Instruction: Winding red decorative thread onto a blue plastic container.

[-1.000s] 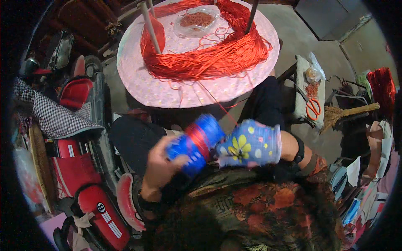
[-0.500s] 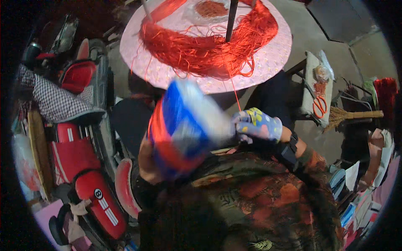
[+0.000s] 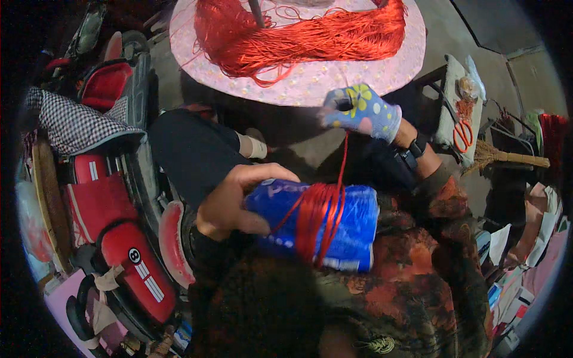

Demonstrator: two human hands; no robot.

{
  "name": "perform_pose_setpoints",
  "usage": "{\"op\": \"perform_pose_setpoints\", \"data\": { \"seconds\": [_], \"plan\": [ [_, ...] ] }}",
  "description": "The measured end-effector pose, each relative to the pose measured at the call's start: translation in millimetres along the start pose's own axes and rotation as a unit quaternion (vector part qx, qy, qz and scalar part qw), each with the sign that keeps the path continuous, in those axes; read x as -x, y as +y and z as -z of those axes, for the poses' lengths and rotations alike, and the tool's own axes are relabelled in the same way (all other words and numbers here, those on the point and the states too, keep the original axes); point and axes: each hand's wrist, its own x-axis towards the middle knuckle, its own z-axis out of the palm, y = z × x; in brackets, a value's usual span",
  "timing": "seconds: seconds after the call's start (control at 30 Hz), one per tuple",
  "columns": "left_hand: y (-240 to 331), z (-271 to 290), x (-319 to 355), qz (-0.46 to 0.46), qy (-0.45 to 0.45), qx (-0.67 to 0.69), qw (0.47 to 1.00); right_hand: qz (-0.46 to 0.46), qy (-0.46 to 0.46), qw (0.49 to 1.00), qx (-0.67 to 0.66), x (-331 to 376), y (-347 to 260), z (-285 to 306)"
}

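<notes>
My bare left hand [image 3: 230, 206] grips one end of a blue plastic-wrapped packet [image 3: 358, 224] in front of my body. Several turns of red cord [image 3: 318, 221] are wound around the packet's middle. A single strand rises from these turns to my right hand [image 3: 363, 113], which wears a light blue glove with dots and flowers. Its fingers are curled closed about the strand, raised near the front edge of a round table. On that table a large loose skein of red cord [image 3: 310, 45] lies around upright posts. The strand's run between glove and skein is hard to make out.
The round table [image 3: 256, 89] has a pink patterned cover. To the right stand a narrow bench [image 3: 444, 119] with orange-handled scissors [image 3: 462, 136] and a straw broom [image 3: 507, 158]. A red-seated vehicle [image 3: 143, 274] stands at left, with a checkered cloth [image 3: 83, 125] near it.
The packet has turned from a blurred, upright tilt to nearly level. My right hand has moved up and away from it, drawing the strand out between them. My view has shifted slightly.
</notes>
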Motion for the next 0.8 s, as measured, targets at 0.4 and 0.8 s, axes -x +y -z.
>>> {"op": "perform_pose_setpoints", "data": {
  "seconds": [0.4, 0.8],
  "plan": [
    [-16.4, -2.9, -18.4, -0.013, 0.265, -0.136, 0.954, -0.014, -0.143, 0.988, 0.052, -4.6, -97.0, 46.1],
    [-14.4, 7.1, -7.3, -0.120, 0.349, 0.093, 0.925, -0.118, -0.101, 0.980, -0.123, 29.0, -62.9, -7.8]
  ]
}}
